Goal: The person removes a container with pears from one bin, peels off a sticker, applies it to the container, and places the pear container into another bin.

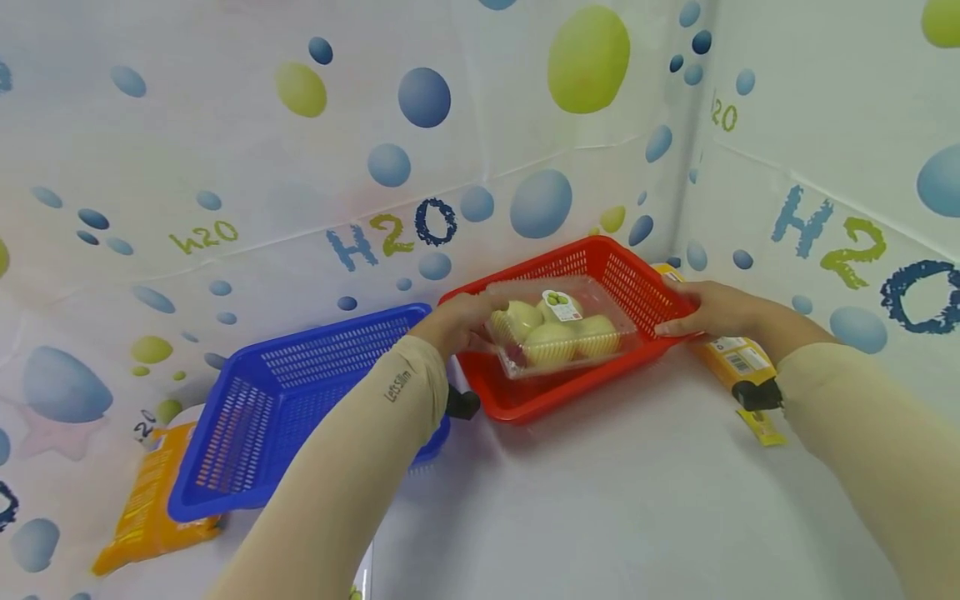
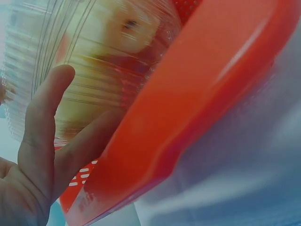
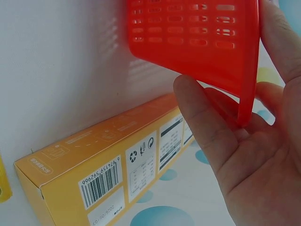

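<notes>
My left hand (image 1: pixel 459 323) holds the near-left end of a clear plastic box (image 1: pixel 551 333) of pale yellow, round fruit with a label on its lid. In the left wrist view the thumb and a finger (image 2: pixel 40 127) lie against the box's ribbed side (image 2: pixel 89 89). The box sits tilted inside a red plastic basket (image 1: pixel 517 414), overlapping its left rim. My right hand (image 1: pixel 716 308) grips the basket's right rim; the right wrist view shows the thumb on one side of the rim (image 3: pixel 249 70) and the fingers underneath.
A blue basket (image 1: pixel 228 433) stands to the left, partly over an orange packet (image 1: pixel 153 492). An orange-yellow carton (image 1: pixel 738 358) lies under my right wrist, beside a small yellow sachet (image 1: pixel 761 427). Bubble-patterned sheeting (image 1: pixel 247 150) rises behind the white surface (image 1: pixel 600 492).
</notes>
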